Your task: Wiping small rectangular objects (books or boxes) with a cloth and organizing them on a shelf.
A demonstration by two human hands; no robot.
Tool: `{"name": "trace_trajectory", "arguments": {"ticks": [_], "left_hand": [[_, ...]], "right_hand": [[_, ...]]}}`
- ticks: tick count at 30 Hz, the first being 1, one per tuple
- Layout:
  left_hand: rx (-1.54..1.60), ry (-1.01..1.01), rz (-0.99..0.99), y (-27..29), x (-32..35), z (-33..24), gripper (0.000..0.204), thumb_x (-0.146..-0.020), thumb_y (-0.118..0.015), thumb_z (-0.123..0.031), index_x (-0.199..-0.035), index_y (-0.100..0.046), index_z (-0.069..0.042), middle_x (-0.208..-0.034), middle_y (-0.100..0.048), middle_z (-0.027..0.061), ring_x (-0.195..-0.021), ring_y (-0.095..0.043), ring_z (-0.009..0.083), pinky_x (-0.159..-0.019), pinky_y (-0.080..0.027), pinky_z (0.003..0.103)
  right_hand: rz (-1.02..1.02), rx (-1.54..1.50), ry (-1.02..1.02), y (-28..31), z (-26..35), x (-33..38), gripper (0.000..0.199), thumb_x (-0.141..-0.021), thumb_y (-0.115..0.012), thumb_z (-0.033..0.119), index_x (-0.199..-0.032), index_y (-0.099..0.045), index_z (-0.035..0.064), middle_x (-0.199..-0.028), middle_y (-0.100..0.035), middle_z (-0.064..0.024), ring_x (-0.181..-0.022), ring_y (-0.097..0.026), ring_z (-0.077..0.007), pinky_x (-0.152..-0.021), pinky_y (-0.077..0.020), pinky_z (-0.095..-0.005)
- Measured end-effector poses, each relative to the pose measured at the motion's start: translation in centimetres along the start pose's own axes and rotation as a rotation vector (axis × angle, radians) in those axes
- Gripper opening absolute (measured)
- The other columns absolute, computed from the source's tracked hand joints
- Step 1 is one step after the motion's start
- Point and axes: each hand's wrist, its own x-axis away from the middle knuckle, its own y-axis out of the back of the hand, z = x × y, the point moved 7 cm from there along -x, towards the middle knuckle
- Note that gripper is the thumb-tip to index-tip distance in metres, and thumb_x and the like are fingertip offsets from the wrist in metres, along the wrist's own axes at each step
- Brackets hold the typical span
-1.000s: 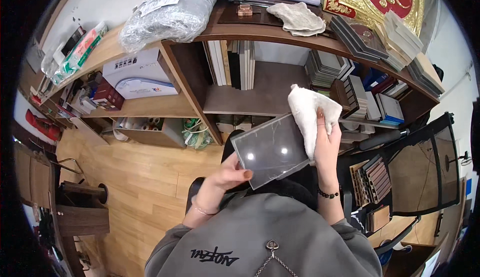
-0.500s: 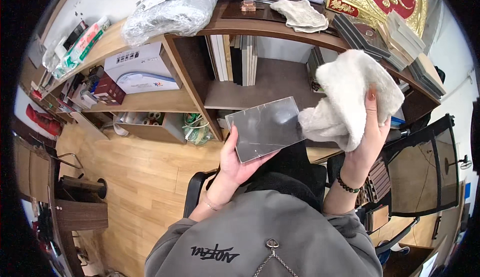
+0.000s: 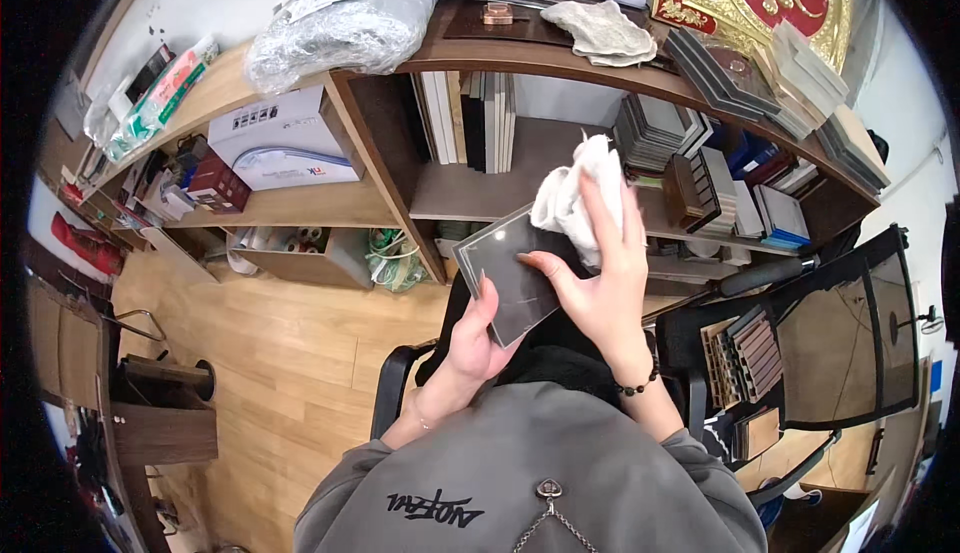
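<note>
The flat, shiny dark-grey square panel sits mid-frame, tilted up. The left hand grips its bottom edge steady so the right hand, squeezing a white cloth, can press on it.

A white cloth lies on a dark grey glossy panel, above a light wooden floor.
</note>
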Motion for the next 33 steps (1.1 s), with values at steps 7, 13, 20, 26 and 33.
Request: {"name": "trace_trajectory", "arguments": {"ticks": [7, 13, 20, 26, 33], "left_hand": [[0.232, -0.056, 0.059, 1.2, -0.2, -0.3, 0.058, -0.096, -0.035, -0.042, -0.141, -0.023, -0.009, -0.142, -0.033, 0.0104, -0.13, -0.034, 0.0261, -0.109, -0.027, 0.043], [0.275, -0.081, 0.0, 0.5, -0.1, -0.3, 0.057, -0.096, -0.036, -0.043, -0.14, -0.025, -0.008, -0.14, -0.037, 0.0101, -0.128, -0.037, 0.0258, -0.107, -0.03, 0.042], [-0.077, -0.084, -0.005, 2.8, 0.4, -0.1, 0.064, -0.093, -0.035, -0.051, -0.141, -0.026, -0.01, -0.141, -0.036, 0.0102, -0.128, -0.037, 0.0282, -0.107, -0.028, 0.046], [-0.068, -0.151, -0.045, 1.5, 0.1, -0.7, 0.064, -0.093, -0.038, -0.05, -0.14, -0.027, -0.009, -0.14, -0.037, 0.0093, -0.128, -0.037, 0.0272, -0.107, -0.027, 0.046], [0.003, -0.189, 0.027, 1.4, -0.1, -0.7, 0.065, -0.092, -0.039, -0.051, -0.141, -0.026, -0.009, -0.14, -0.036, 0.0088, -0.129, -0.035, 0.0269, -0.108, -0.026, 0.046]], "right_hand": [[0.371, -0.214, 0.193, -2.2, 0.5, 3.6, 0.052, -0.06, -0.077, 0.016, -0.109, -0.065, 0.0103, -0.115, -0.058, -0.0167, -0.117, -0.046, -0.0349, -0.098, -0.0365, -0.0442], [0.155, -0.011, 0.318, -1.0, 1.6, 1.4, 0.048, -0.061, -0.076, 0.019, -0.108, -0.065, 0.0135, -0.116, -0.057, -0.0111, -0.106, -0.051, -0.0359, -0.096, -0.0365, -0.044], [0.201, -0.143, 0.34, -2.2, 0.9, 3.3, 0.048, -0.061, -0.075, 0.017, -0.107, -0.065, 0.0128, -0.115, -0.058, -0.0091, -0.105, -0.05, -0.0338, -0.092, -0.0369, -0.0443], [0.039, -0.142, 0.323, -1.7, 2.8, 3.3, 0.049, -0.059, -0.073, 0.012, -0.107, -0.065, 0.0092, -0.11, -0.06, -0.0098, -0.103, -0.05, -0.0345, -0.091, -0.0392, -0.0416], [-0.046, 0.042, 0.187, -1.0, -0.6, 0.5, 0.047, -0.06, -0.071, 0.008, -0.106, -0.065, 0.0065, -0.11, -0.061, -0.0131, -0.103, -0.05, -0.0366, -0.091, -0.0398, -0.0412]]}}
